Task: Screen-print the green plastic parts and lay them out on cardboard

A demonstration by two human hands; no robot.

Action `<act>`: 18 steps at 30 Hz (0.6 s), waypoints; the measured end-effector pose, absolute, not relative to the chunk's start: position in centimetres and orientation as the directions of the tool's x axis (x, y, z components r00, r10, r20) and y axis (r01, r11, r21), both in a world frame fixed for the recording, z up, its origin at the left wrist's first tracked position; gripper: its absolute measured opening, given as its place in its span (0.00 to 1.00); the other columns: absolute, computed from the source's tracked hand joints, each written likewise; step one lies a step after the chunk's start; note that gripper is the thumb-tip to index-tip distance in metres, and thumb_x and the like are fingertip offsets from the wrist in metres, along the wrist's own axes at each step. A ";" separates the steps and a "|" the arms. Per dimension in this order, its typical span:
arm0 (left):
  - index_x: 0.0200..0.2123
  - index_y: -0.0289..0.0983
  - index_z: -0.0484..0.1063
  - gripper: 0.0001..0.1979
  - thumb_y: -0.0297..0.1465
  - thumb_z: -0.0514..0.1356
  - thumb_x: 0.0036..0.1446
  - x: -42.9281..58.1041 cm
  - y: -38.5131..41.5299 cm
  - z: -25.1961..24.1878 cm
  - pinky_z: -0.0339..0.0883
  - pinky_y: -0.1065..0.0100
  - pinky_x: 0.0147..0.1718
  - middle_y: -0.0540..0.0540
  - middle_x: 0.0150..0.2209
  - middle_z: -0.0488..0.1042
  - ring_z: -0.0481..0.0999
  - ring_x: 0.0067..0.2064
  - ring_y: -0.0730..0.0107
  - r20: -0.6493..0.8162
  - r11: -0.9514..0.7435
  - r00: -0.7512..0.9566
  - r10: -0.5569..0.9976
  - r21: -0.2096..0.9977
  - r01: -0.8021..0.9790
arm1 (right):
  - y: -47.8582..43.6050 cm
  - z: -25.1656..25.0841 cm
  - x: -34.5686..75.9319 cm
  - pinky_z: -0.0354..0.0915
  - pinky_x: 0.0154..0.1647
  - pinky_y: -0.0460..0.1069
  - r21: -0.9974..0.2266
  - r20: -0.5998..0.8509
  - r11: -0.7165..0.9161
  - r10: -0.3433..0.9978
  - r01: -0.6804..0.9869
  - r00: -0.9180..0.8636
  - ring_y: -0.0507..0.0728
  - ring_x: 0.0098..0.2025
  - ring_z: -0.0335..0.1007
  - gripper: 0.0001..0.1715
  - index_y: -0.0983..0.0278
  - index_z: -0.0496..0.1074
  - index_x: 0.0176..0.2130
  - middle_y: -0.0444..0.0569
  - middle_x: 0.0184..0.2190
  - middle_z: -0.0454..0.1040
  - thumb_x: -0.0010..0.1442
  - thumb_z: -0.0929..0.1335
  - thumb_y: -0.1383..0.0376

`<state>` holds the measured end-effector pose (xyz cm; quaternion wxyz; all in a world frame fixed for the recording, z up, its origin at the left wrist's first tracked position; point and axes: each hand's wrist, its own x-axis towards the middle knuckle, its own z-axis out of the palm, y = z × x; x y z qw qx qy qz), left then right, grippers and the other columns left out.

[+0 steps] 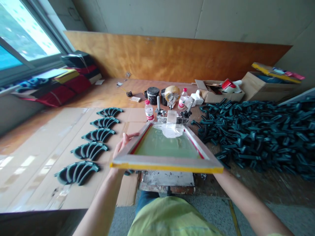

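Observation:
A screen-printing frame (167,164) with grey sides and yellow tape along its front edge is tilted up in front of me. Its greenish mesh (162,147) has a white patch of ink (173,131) at the far end, under a pale squeegee-like block (171,118). My left hand (122,144) is closed at the frame's left side, its fingers partly hidden behind the edge. My right forearm runs beneath the front right corner, and the frame hides that hand. Below it shows a metal base plate (169,178).
Dark green curved parts (77,172) lie in fanned groups on cardboard (36,141) at left. A large heap of similar parts (246,134) covers the right. Behind stand bottles (149,111), a black tub (153,95), a tape roll (172,93) and cardboard boxes (263,87).

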<state>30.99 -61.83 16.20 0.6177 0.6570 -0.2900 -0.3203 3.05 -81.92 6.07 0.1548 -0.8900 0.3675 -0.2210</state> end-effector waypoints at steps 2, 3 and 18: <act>0.45 0.35 0.75 0.30 0.54 0.56 0.53 30.8 -59.8 13.7 0.68 0.70 0.29 0.46 0.35 0.78 0.75 0.32 0.67 -0.241 -0.242 0.552 -0.798 0.968 0.072 | -83.8 7.9 3.0 0.70 0.44 0.48 -0.436 0.350 -0.657 -0.754 -0.616 0.556 0.55 0.42 0.73 0.17 0.70 0.76 0.43 0.50 0.38 0.79 0.64 0.60 0.68; 0.48 0.36 0.74 0.32 0.54 0.59 0.51 30.6 -59.1 12.2 0.67 0.70 0.29 0.46 0.35 0.78 0.75 0.31 0.67 -0.311 -0.307 0.514 -0.800 0.947 0.096 | -84.4 8.7 3.5 0.69 0.49 0.50 -0.434 0.393 -0.658 -0.753 -0.615 0.528 0.56 0.45 0.72 0.16 0.69 0.75 0.45 0.52 0.42 0.77 0.63 0.62 0.68; 0.60 0.34 0.63 0.40 0.53 0.61 0.49 30.1 -58.3 2.3 0.69 0.68 0.31 0.44 0.35 0.77 0.75 0.33 0.64 -0.412 -0.406 0.479 -0.775 0.906 0.123 | -81.8 9.0 11.2 0.62 0.38 0.48 -0.116 0.023 -0.833 -0.547 -0.541 0.837 0.58 0.41 0.70 0.08 0.65 0.73 0.36 0.51 0.35 0.76 0.58 0.65 0.72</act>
